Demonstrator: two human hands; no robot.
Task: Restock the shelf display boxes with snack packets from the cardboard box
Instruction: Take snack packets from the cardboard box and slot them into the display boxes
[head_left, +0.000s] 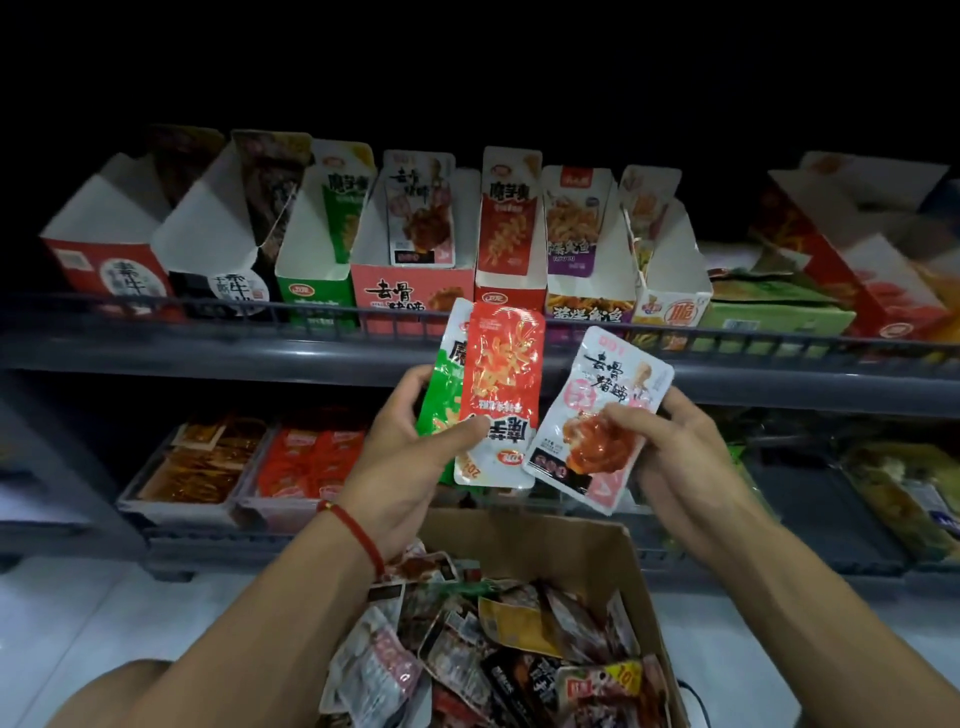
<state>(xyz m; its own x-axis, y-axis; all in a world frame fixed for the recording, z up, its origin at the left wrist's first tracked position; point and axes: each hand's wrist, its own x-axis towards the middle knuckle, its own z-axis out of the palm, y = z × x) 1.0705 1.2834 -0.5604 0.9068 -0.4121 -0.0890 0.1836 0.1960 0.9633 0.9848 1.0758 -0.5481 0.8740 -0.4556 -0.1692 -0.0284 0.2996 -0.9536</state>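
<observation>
My left hand (402, 447) grips two packets fanned together: a red packet (501, 384) held upside down in front and a green packet (441, 395) behind it. My right hand (670, 447) pinches a white-and-pink packet (597, 415) by its lower edge. All three are held up in front of the upper shelf rail. Below them the open cardboard box (571, 540) holds several mixed snack packets. On the upper shelf stands a row of display boxes, among them a green box (311, 291), a pink box (410, 296) and a red box (506, 296).
A dark wire rail (208, 317) runs along the upper shelf's front edge. At the left stand a red display box (104, 270) and a black one (223, 280). The lower shelf holds trays of orange and red packets (249, 467). Larger cartons (831, 260) fill the upper right.
</observation>
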